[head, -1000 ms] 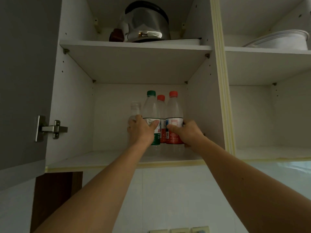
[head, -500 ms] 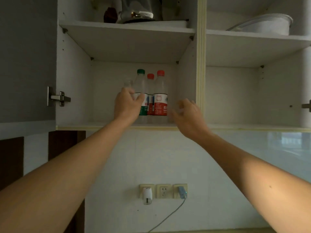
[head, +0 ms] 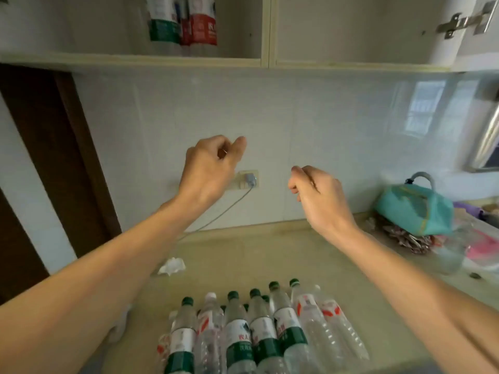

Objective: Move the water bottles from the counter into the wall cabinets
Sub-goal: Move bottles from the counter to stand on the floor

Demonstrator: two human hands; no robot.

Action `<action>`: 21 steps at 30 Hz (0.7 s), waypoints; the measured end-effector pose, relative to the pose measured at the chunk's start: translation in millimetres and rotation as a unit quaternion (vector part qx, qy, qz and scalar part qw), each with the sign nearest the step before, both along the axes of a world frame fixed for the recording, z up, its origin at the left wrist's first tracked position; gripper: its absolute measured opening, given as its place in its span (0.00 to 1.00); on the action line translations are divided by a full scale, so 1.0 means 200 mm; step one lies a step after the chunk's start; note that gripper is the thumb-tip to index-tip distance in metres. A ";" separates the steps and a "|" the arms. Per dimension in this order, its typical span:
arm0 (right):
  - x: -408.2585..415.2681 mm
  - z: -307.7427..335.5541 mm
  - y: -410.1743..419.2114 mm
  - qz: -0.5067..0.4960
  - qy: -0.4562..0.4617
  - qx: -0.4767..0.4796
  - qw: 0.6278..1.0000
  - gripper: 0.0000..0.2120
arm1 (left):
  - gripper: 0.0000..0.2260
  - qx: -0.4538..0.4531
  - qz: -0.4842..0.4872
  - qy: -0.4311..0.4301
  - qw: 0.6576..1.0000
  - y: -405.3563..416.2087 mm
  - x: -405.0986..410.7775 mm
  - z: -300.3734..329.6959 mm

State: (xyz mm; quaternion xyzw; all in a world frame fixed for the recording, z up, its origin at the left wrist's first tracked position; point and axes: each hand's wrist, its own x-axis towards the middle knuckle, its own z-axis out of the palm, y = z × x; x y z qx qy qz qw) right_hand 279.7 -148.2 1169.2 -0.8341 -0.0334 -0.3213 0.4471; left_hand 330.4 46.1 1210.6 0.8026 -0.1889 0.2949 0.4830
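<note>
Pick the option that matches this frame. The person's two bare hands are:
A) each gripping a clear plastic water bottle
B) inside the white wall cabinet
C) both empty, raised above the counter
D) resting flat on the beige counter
C: the left hand and right hand hang loosely curled in front of the tiled wall and hold nothing, while the clear plastic water bottles stand untouched on the beige counter below.

- Bottles [head: 243, 338] at the bottom centre of the frame are wearing green-and-white or red-marked labels; the print is showing too blurred to read.
- Bottles in the cabinet [head: 183, 25], top centre, are showing green and red labels with white marks, unreadable.
</note>
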 end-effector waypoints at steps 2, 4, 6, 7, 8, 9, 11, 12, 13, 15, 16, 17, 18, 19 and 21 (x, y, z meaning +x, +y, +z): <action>-0.13 -0.18 -0.03 -0.019 0.030 0.006 0.999 0.19 | 0.21 -0.001 -0.035 0.027 0.999 -0.05 -0.08 -0.19; -0.26 -0.35 -0.04 -0.047 0.055 0.008 0.997 0.20 | 0.24 0.001 -0.069 0.061 0.996 -0.09 -0.16 -0.39; -0.40 -0.55 -0.04 -0.063 0.074 0.019 0.995 0.21 | 0.26 0.014 -0.109 0.103 0.989 -0.12 -0.26 -0.61; -0.46 -0.65 -0.03 -0.068 0.085 0.029 0.994 0.22 | 0.25 0.021 -0.131 0.128 0.983 -0.13 -0.31 -0.73; -0.52 -0.76 -0.02 -0.076 0.104 0.042 0.991 0.22 | 0.24 0.030 -0.149 0.158 0.976 -0.14 -0.35 -0.85; -0.59 -0.86 -0.02 -0.086 0.130 0.048 0.987 0.22 | 0.24 0.043 -0.158 0.188 0.968 -0.14 -0.41 -0.96; -0.73 -1.06 -0.02 -0.099 0.173 0.050 0.979 0.24 | 0.24 0.059 -0.174 0.228 0.956 -0.15 -0.52 -1.16; -0.80 -1.16 -0.03 -0.100 0.194 0.055 0.974 0.27 | 0.25 0.056 -0.190 0.241 0.950 -0.16 -0.57 -1.24; -0.88 -1.25 -0.04 -0.107 0.220 0.059 0.968 0.28 | 0.25 0.053 -0.205 0.254 0.944 -0.16 -0.63 -1.32; -1.01 -1.42 -0.09 -0.138 0.277 0.050 0.950 0.31 | 0.25 0.057 -0.225 0.279 0.932 -0.20 -0.75 -1.46; -1.08 -1.51 -0.11 -0.151 0.302 0.047 0.940 0.31 | 0.25 0.057 -0.233 0.290 0.926 -0.22 -0.81 -1.54; -1.14 -1.59 -0.15 -0.157 0.322 0.051 0.932 0.31 | 0.24 0.057 -0.239 0.302 0.921 -0.24 -0.86 -1.61; -1.19 -1.68 -0.18 -0.157 0.339 0.061 0.926 0.29 | 0.23 0.058 -0.241 0.314 0.917 -0.27 -0.91 -1.70; -1.23 -1.77 -0.22 -0.156 0.357 0.072 0.918 0.28 | 0.23 0.059 -0.238 0.329 0.912 -0.30 -0.96 -1.79; -1.31 -1.98 -0.31 -0.159 0.404 0.091 0.897 0.27 | 0.22 0.047 -0.229 0.379 0.895 -0.36 -1.05 -2.02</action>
